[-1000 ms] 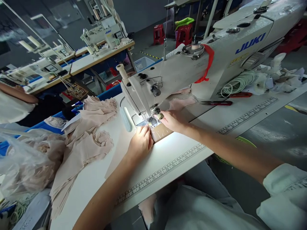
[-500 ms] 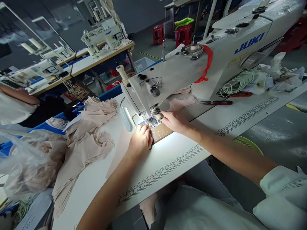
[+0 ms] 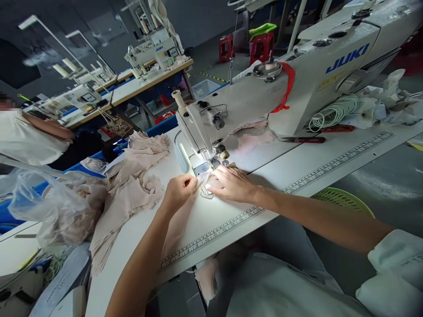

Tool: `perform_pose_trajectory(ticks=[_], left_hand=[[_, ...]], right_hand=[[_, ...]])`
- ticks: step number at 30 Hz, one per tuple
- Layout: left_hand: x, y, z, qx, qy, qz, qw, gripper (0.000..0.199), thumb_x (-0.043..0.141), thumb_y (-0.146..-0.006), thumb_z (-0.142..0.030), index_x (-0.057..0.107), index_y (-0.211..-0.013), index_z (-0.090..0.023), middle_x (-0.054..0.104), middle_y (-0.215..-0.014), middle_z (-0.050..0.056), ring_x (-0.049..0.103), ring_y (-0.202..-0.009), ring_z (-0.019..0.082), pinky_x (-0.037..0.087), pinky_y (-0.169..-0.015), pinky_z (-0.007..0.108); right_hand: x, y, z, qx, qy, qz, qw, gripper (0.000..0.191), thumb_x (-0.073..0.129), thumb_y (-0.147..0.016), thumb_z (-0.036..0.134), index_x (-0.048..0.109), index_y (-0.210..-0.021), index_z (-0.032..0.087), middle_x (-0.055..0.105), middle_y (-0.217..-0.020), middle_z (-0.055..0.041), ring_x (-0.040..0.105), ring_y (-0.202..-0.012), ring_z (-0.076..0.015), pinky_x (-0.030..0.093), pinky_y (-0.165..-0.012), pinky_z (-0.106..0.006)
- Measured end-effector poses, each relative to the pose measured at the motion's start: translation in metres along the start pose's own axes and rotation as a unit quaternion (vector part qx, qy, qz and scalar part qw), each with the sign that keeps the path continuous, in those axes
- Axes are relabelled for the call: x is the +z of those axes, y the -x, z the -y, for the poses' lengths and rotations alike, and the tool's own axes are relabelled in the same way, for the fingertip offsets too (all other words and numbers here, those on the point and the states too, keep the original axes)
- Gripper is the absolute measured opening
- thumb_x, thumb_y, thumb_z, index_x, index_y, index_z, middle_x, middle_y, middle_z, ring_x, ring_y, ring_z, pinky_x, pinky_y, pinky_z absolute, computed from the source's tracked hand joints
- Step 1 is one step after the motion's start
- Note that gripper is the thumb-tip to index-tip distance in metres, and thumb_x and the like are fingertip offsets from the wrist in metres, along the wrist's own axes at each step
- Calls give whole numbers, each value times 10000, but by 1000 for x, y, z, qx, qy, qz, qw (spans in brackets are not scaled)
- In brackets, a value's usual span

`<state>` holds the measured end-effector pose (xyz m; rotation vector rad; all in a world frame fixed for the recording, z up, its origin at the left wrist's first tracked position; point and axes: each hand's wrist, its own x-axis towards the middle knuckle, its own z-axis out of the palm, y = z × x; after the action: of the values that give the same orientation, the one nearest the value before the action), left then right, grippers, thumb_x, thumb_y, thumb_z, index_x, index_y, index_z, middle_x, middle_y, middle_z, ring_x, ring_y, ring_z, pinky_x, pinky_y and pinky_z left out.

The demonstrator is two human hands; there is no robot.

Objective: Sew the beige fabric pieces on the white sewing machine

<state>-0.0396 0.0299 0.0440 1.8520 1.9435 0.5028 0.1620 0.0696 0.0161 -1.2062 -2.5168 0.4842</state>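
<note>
Dim workshop space surrounds a white sewing table (image 3: pixel 218 215), lit brightly just at the needle. At the centre of that light lies a pale pink fabric piece (image 3: pixel 180 220), its upper end gathered between the two hands just in front of the presser foot (image 3: pixel 209 166) and its length trailing over the table toward the near edge. The left hand (image 3: pixel 176 193) has thumb and forefinger closed, apparently pinching the fabric's edge; the right hand (image 3: pixel 237 187) lies over the bunched end, fingers stretched forward and thumb apart, though whether any cloth is caught beneath them I cannot tell. To do this well, the layers should probably be smoothed flat and their edges matched before they go under the foot, with the left pinch kept light so the cloth is not pulled off line. The right fingertips are near the needle, so steering from the side would be safer. Above the hands leans the sewing machine (image 3: pixel 244 99); left of them sits a stack of cut fabric (image 3: pixel 124 198), best kept clear of the trailing length, and beyond it a clear plastic bag (image 3: pixel 72 207). Snips (image 3: pixel 302 140) and coiled cord (image 3: pixel 333 113) lie by the machine's base, within easy reach. Farther off, a co-worker in a white top (image 3: pixel 31 136) is near other machines (image 3: pixel 160 50).
</note>
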Motion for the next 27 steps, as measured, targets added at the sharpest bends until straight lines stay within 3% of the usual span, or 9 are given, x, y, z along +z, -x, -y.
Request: perform_pose_trajectory(ticks=[2,4,8,10,13,16,19,24,27], left_hand=[[-7,12,-5,2,67,13,998,362,484,-887,-426,569,-619,-197,501,-583,-15,475,-588,140,351,-575,261],[-11,26,-10,9,102,-7,995,355,521,-857,-467,623,-664,-188,598,-678,6,537,-637,148,385,-579,254],[-18,52,-11,-2,140,-90,986,331,556,-851,-497,641,-748,-194,647,-757,17,581,-652,150,433,-574,245],[-20,62,-2,-32,163,-127,978,343,536,-873,-521,617,-771,-204,591,-667,-8,538,-598,140,414,-544,238],[-19,76,19,-83,190,-94,974,378,509,-886,-570,601,-802,-212,537,-592,-33,471,-520,135,358,-490,242],[-13,88,42,-112,106,-49,987,317,536,-889,-512,603,-786,-219,585,-599,-25,523,-550,155,370,-533,258],[-11,95,61,-123,-54,-73,988,231,571,-911,-404,604,-768,-226,675,-705,3,616,-682,194,415,-625,287],[-26,85,90,-28,-259,-183,948,132,560,-938,-219,686,-973,-203,737,-1043,109,658,-1036,284,519,-840,370],[-34,70,104,7,-313,-157,937,277,522,-910,-99,701,-1098,-194,737,-1143,123,650,-1113,297,537,-897,398]], right_hand=[[2,-2,13,39,-16,15,999,430,691,-888,549,658,-1094,173,681,-1149,-113,639,-973,-240,469,-819,-338],[5,-7,23,66,-35,24,997,476,688,-886,566,638,-1159,180,678,-1191,-110,649,-1022,-261,482,-828,-346],[8,-15,29,53,-54,23,997,182,559,-966,260,659,-1099,185,727,-1089,-81,676,-961,-223,469,-773,-305],[7,-13,24,17,-77,8,997,202,512,-944,141,676,-1054,183,744,-1040,-66,682,-925,-199,455,-761,-285],[6,-5,10,-36,-114,-18,993,193,528,-916,121,683,-1016,177,750,-972,-47,679,-877,-180,446,-761,-271],[7,4,-7,-100,-84,-33,991,132,543,-933,167,674,-932,182,732,-903,-43,657,-834,-179,427,-738,-278],[11,7,-18,-152,5,-56,987,215,483,-975,170,651,-841,180,694,-846,-63,612,-773,-182,388,-686,-303],[19,5,-23,-166,123,-133,969,276,432,-1012,205,653,-853,164,648,-891,-108,560,-783,-211,370,-676,-338],[20,6,-24,-169,136,-147,965,275,426,-1008,203,656,-861,167,632,-895,-103,546,-799,-216,391,-698,-343]])
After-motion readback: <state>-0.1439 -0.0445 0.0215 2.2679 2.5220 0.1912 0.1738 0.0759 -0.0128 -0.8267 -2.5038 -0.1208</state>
